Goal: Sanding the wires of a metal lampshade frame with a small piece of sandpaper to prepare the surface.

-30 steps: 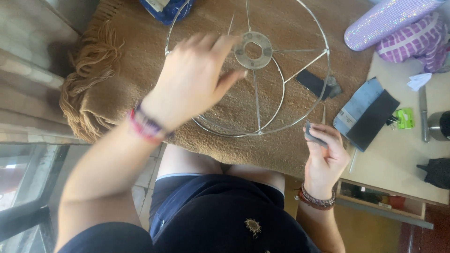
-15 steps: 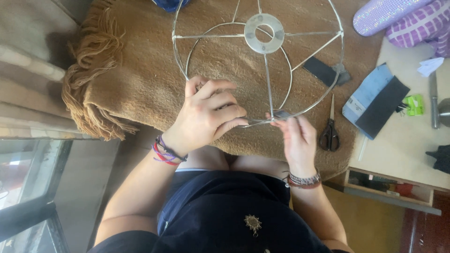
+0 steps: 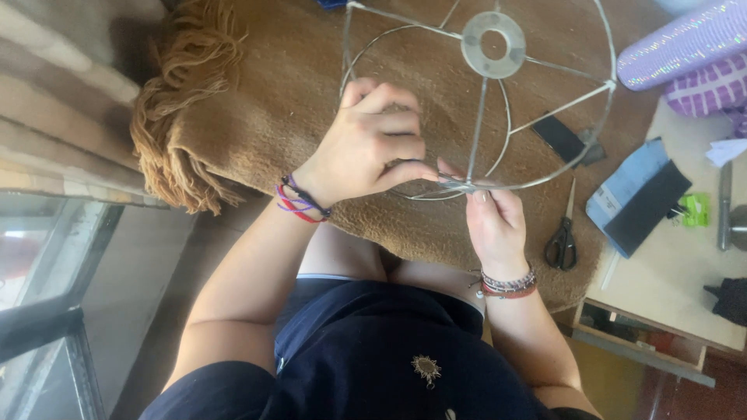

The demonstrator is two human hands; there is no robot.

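A round wire lampshade frame (image 3: 471,36) lies on a brown fringed blanket (image 3: 257,117) in front of me. My left hand (image 3: 373,144), with purple and red wristbands, is curled over the near rim and pinches the wire where a spoke meets it. From below, my right hand (image 3: 494,222), wearing beaded bracelets, pinches the same joint, so that its fingertips touch those of my left hand. Whether something small is held between the fingers is hidden.
Black-handled scissors (image 3: 562,241) lie on the blanket right of my right hand. A blue and black cloth piece (image 3: 638,198), a green clip (image 3: 695,210) and purple fabric (image 3: 685,54) sit on the pale table at right. A window frame is at lower left.
My left hand came down from above the frame's middle to its near rim. My right hand moved left and up to the same joint; the scissors now lie on the blanket.
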